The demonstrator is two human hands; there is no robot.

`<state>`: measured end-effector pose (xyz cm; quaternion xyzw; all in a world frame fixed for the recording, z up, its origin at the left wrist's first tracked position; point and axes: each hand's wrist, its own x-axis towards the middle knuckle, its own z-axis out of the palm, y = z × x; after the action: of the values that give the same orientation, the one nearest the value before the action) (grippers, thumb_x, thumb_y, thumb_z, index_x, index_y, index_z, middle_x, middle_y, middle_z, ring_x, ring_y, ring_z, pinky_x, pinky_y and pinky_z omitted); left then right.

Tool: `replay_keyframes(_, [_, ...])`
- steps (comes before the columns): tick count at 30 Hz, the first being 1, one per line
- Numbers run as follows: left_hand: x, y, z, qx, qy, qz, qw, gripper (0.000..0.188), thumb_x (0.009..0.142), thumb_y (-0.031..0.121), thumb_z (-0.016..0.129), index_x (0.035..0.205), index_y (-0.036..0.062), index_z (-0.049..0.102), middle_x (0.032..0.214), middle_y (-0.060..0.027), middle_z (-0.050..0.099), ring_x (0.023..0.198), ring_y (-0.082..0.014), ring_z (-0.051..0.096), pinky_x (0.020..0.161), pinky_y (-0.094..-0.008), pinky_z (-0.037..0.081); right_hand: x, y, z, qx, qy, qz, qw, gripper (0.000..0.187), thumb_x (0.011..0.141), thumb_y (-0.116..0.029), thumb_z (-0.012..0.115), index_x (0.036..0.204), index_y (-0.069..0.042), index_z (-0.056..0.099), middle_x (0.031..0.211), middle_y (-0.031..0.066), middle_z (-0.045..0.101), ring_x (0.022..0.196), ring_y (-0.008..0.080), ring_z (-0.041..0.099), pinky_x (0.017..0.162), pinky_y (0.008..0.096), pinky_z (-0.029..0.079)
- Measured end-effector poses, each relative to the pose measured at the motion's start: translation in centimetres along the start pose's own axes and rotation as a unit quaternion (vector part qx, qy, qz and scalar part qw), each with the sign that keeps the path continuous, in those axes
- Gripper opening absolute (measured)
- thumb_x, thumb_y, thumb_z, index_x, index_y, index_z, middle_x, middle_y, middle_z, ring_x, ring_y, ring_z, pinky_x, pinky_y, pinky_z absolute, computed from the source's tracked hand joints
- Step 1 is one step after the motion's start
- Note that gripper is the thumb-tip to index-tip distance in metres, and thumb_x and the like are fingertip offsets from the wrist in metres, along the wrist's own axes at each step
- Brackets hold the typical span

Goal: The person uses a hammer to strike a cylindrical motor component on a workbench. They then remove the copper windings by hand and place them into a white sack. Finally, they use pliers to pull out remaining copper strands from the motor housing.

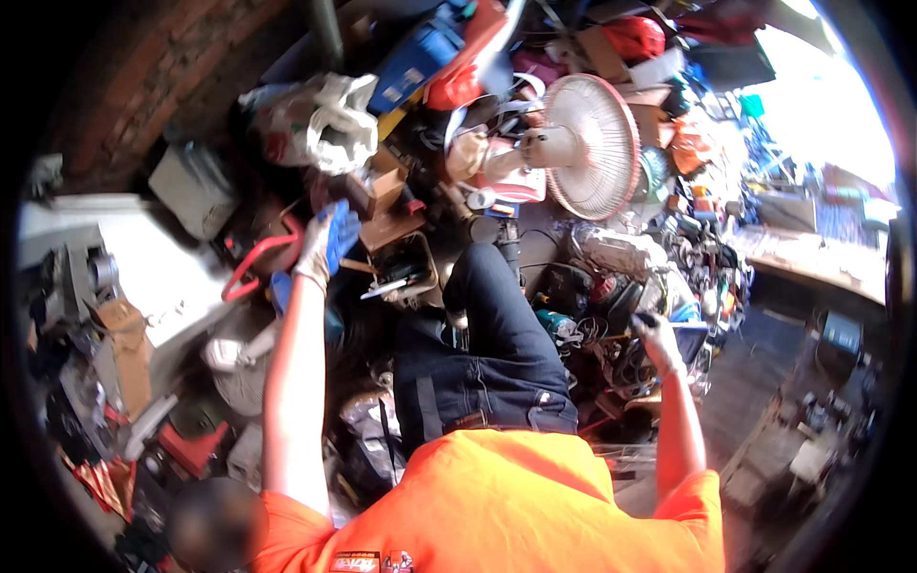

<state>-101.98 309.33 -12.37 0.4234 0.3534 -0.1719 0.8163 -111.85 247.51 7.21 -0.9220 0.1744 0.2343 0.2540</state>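
My left hand (327,242), in a pale glove with blue coating, reaches forward at left with its fingers stretched out and nothing visible in them. Beside it is a bent red tubular frame (256,260). An open cardboard box (385,181) lies just beyond the fingers, and a bin with a pale rim (432,258) is to their right. Out at the right, my right hand (657,342) looks curled, with dark fingertips; whatever it may hold is too blurred to make out. A dark flat panel (690,340) is close to that hand.
A white pedestal fan (592,148) with a red-rimmed guard rises from the clutter ahead. White plastic bags (342,129) lie at far left, near a brick wall (153,76). A large white panel (177,286) stands at left, and a bench (812,258) at right. Loose goods surround my legs.
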Motion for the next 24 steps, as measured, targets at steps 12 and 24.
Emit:
replay_keyframes(12, [-5.1,-9.9,10.7,0.445,-0.099,-0.156,0.876,0.021,0.091,0.027,0.067,0.090,0.0059,0.064,0.072,-0.0015,0.059,0.057,-0.0108,0.055,0.051,-0.0269,0.044,-13.9,13.0,5.4,0.184,0.158,0.220,0.945,0.031,0.084,-0.028,0.069,0.101,-0.001,0.070,0.096,0.0161,0.072,0.090,0.0275,0.069,0.082,0.0353,0.051])
replay_keyframes(24, [-3.5,-15.3,43.2,0.807,-0.312,0.054,0.499,0.059,0.088,0.039,0.061,0.132,0.0013,0.052,0.129,-0.0244,0.057,0.122,-0.0373,0.052,0.103,-0.0409,0.041,4.4,20.8,-4.4,0.209,0.084,0.186,0.956,0.039,0.084,-0.034,0.066,0.110,-0.005,0.068,0.106,0.0184,0.069,0.104,0.0338,0.064,0.091,0.0388,0.049])
